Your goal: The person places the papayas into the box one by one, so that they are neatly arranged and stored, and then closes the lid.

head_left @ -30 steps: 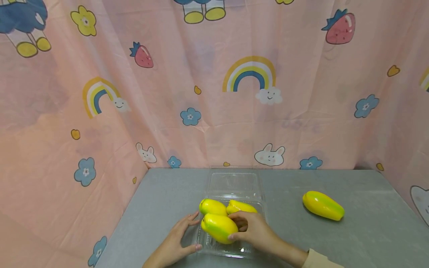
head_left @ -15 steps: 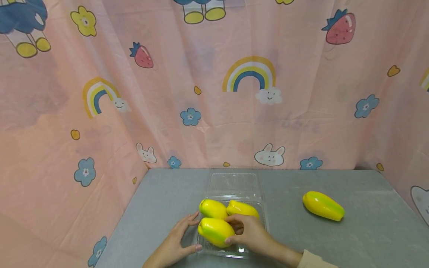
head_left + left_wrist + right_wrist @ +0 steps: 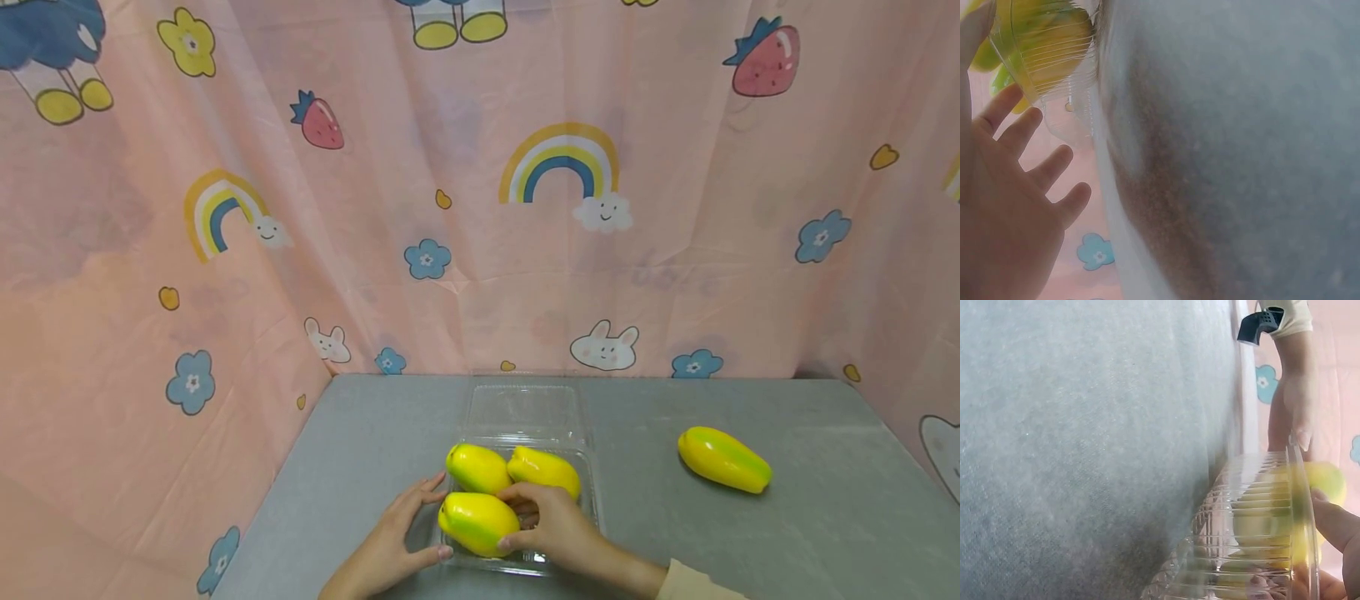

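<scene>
3 fruits in clear box (image 3: pixel 592 487): 2 at far side, 3rd fruit (image 3: pixel 477 522) at near left, right hand (image 3: pixel 558 531) curled round it. Left hand (image 3: pixel 392 542) flat, fingers apart, against box's left wall. 4th fruit (image 3: pixel 723 459) out on table (image 3: pixel 750 533), well right. Lid (image 3: pixel 522 411) open.

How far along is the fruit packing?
Two mangoes already lie in the clear box. The right hand is setting a third mango in while the left hand steadies the box. One mango on the table is left, and the lid is open.
</scene>
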